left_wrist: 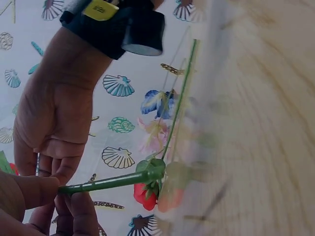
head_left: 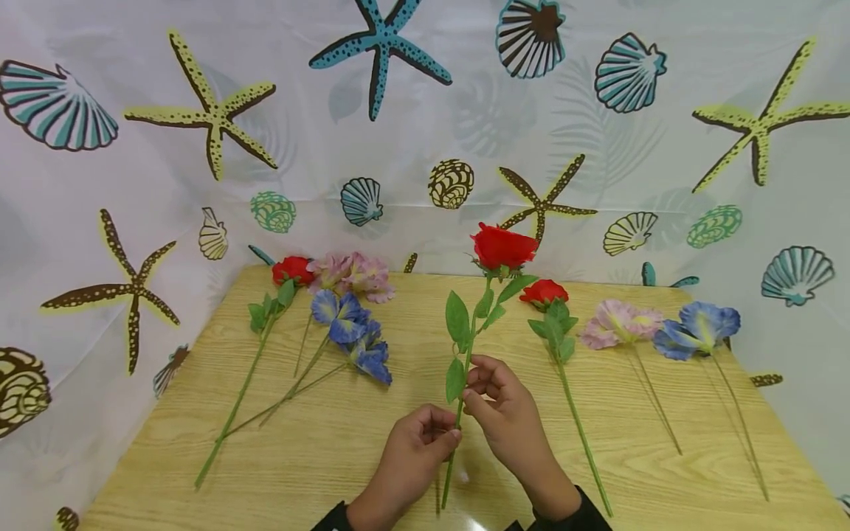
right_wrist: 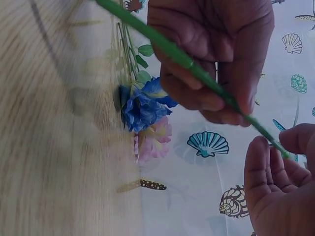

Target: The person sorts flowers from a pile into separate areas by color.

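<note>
A red artificial rose [head_left: 502, 247] stands nearly upright over the middle of the table, bloom at the top and green leaves along its stem. My left hand [head_left: 416, 453] pinches the lower stem between thumb and fingers. Higher up, just under the lowest leaf, my right hand [head_left: 508, 413] pinches the same stem. In the left wrist view the stem's lower end [left_wrist: 113, 182] sticks out past the left thumb [left_wrist: 37, 189]. The right wrist view shows the green stem [right_wrist: 182, 59] running through both hands, the left hand [right_wrist: 211, 54] nearer its lower end.
On the left of the wooden table [head_left: 279, 487] lie a red rose [head_left: 292, 271], pink flowers [head_left: 355, 274] and blue flowers [head_left: 345, 317]. To the right lie another red rose [head_left: 546, 291], a pink flower [head_left: 620, 323] and a blue flower [head_left: 700, 330]. A shell-print cloth [head_left: 425, 133] hangs behind.
</note>
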`<state>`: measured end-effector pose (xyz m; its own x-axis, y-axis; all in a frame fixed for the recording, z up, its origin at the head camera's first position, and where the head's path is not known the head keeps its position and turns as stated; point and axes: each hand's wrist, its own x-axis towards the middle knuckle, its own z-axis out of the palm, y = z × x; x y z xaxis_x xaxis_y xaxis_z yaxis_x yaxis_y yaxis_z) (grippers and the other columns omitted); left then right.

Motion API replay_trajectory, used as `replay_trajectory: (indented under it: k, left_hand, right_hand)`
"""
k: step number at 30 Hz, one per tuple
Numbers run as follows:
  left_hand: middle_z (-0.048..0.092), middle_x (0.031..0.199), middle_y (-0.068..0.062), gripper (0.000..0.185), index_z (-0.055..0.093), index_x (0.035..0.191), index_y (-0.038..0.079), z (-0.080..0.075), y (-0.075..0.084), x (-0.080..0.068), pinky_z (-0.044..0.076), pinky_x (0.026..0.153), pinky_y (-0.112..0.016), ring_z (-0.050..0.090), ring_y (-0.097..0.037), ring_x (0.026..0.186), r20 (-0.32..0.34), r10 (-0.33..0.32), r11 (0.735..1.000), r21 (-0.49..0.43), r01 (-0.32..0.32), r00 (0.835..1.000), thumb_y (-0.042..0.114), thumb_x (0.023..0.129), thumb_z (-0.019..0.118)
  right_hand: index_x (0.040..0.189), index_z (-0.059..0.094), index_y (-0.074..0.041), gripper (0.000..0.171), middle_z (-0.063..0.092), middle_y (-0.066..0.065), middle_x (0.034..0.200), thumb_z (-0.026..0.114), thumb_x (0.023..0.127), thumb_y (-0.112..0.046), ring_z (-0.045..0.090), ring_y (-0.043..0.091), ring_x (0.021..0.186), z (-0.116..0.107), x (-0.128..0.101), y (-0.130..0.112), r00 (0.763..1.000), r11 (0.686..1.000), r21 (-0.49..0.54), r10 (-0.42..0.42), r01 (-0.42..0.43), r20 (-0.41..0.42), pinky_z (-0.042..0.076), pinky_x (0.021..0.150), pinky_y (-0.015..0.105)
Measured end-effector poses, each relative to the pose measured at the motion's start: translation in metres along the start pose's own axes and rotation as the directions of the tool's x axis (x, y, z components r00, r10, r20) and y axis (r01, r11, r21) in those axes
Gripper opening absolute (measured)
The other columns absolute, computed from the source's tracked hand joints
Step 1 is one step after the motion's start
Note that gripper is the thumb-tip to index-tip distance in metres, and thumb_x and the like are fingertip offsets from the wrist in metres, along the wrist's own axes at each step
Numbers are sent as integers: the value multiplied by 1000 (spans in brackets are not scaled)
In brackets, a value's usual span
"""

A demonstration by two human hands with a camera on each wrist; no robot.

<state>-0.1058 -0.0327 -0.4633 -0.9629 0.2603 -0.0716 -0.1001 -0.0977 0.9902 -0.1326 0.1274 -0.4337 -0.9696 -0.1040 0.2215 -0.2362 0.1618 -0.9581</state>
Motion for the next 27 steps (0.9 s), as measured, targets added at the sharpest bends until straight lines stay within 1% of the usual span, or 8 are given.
replay_trajectory:
  k: [8, 12, 15, 17, 19, 22, 24, 27]
  left_hand:
    - [63, 101, -7, 14, 61, 105, -4, 7, -7, 0, 52, 70, -24, 63, -17, 88, 0, 23, 1000, -4, -23, 1000, 4, 94, 65]
    - [62, 106, -10, 18, 62, 109, -2, 6, -7, 0, 53, 70, -26, 63, -19, 90, 24, 20, 999, 29, -21, 1000, 7, 94, 67]
    - [59, 122, -12, 32, 59, 122, 1, 0, -9, 0, 54, 80, -35, 61, -25, 102, 81, 7, 993, 119, -16, 997, 16, 95, 68]
    - [53, 133, -13, 44, 55, 132, 5, -8, -9, -2, 52, 88, -45, 56, -30, 114, 120, 20, 971, 233, -48, 993, 24, 95, 69]
    - [46, 142, -14, 55, 50, 141, 7, -18, -10, -4, 47, 95, -54, 49, -35, 126, 142, 55, 925, 365, -104, 988, 30, 95, 70]
    - [34, 153, -18, 67, 44, 149, 11, -34, -8, -6, 38, 100, -64, 34, -42, 138, 133, 128, 816, 549, -180, 983, 40, 94, 69]
    - [25, 159, -18, 73, 41, 151, 13, -46, -4, -7, 34, 102, -67, 24, -44, 143, 110, 158, 748, 635, -192, 981, 46, 93, 68]
    - [15, 163, -17, 79, 39, 154, 14, -65, 1, -6, 26, 104, -71, 14, -46, 146, 77, 196, 642, 744, -188, 977, 54, 91, 66]
  right_hand:
    - [133, 53, -6, 44, 55, 10, 101, 56, 92, 11, 61, 18, 83, 3, -2, 2, 999, 999, -31, -29, 28, -28, 57, 67, 30]
    - [133, 54, -7, 45, 56, 10, 100, 54, 91, 12, 61, 18, 81, 1, -2, 3, 999, 998, -50, -44, 43, -20, 56, 64, 32]
    - [133, 53, -8, 45, 56, 9, 100, 53, 92, 11, 61, 18, 82, -4, -2, 2, 999, 996, -83, -33, 31, -22, 56, 62, 32]
    - [133, 53, -8, 45, 56, 8, 100, 53, 92, 9, 62, 18, 82, -8, -1, 2, 999, 993, -115, -17, 13, -30, 55, 61, 31]
    - [134, 52, -9, 46, 55, 8, 101, 53, 91, 8, 62, 18, 83, -13, 0, 3, 999, 990, -139, 9, -15, -45, 54, 61, 31]
    - [134, 52, -8, 46, 54, 8, 102, 52, 91, 7, 62, 20, 86, -21, 2, 4, 997, 985, -168, 34, -45, -65, 53, 60, 30]
    - [135, 52, -8, 45, 54, 8, 103, 52, 92, 6, 62, 20, 87, -26, 3, 6, 996, 981, -182, 51, -64, -76, 52, 60, 30]
    - [136, 51, -7, 45, 54, 9, 103, 53, 92, 5, 62, 21, 86, -36, 4, 10, 995, 974, -213, 60, -76, -79, 52, 61, 29]
